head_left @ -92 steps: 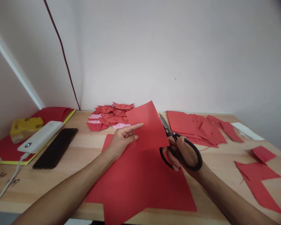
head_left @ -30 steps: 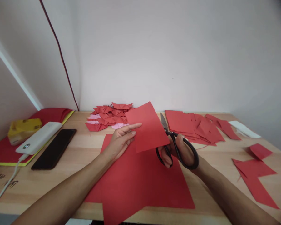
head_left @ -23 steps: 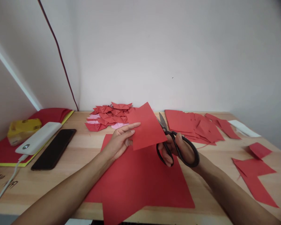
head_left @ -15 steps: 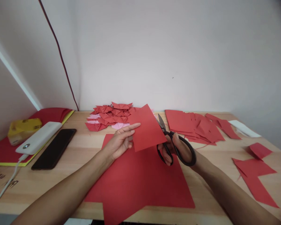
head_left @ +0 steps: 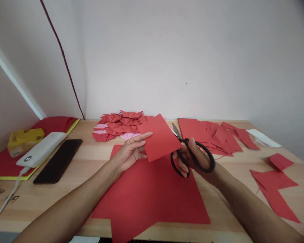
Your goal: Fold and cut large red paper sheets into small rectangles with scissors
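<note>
A rectangular piece of red paper (head_left: 160, 140) is raised above the table, tilted. My left hand (head_left: 131, 151) pinches it by its left edge, with fingers laid along the front. In my right hand (head_left: 192, 157) is a pair of black-handled scissors (head_left: 201, 158), fingers through the loops and blades parted, pointing up and away. The blades are beside the paper's right edge; part of them is hidden behind it. Beneath both hands lie large red sheets (head_left: 154, 195), one overlapping another and reaching over the table's front edge.
Folded red and pink paper shapes (head_left: 121, 125) are heaped at the back. Cut red papers (head_left: 212, 136) lie behind my right hand, with red scraps (head_left: 276, 189) at far right. A black phone (head_left: 58, 161), white power bank (head_left: 42, 148) and yellow packet (head_left: 26, 141) sit at left.
My right hand and the scissors have shifted slightly right, and the blades have opened a little. The paper has turned slightly in my left hand.
</note>
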The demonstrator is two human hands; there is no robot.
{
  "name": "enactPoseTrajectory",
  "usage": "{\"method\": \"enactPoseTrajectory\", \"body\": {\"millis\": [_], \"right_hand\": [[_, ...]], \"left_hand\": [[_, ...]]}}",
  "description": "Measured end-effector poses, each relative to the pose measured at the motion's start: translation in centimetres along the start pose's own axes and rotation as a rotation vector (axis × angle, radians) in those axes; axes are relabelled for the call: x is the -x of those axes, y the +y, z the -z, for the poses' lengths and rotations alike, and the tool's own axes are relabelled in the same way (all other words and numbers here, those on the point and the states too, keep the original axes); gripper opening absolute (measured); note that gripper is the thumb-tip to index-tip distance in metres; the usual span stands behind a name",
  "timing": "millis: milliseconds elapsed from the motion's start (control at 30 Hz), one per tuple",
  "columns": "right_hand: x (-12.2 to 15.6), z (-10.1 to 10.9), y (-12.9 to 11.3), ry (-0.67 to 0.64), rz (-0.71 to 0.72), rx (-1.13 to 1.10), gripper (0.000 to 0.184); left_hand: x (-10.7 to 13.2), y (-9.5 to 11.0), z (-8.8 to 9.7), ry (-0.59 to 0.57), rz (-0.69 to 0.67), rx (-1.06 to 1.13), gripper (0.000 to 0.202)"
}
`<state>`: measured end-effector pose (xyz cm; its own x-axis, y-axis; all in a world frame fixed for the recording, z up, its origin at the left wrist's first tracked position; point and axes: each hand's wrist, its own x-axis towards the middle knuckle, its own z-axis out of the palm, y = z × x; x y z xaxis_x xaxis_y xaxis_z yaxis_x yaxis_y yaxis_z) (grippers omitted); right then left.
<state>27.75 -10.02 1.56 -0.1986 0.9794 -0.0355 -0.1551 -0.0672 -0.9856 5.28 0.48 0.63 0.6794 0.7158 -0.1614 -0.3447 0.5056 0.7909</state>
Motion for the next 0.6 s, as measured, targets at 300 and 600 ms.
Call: {"method": "enactPoseTrajectory", "body": {"millis": [300, 600], "right_hand": [[-0.04, 0.14, 0.12, 0.062, -0.052, -0.084, 0.069], [0.21, 0.43, -0.04, 0.006, -0.049, -0.108, 0.068]], "left_hand": [[0.29, 0.20, -0.73, -0.001, 0.038, 0.018, 0.047], [-0.22, 0.13, 0.19, 0.026, -0.028, -0.083, 0.042]]}}
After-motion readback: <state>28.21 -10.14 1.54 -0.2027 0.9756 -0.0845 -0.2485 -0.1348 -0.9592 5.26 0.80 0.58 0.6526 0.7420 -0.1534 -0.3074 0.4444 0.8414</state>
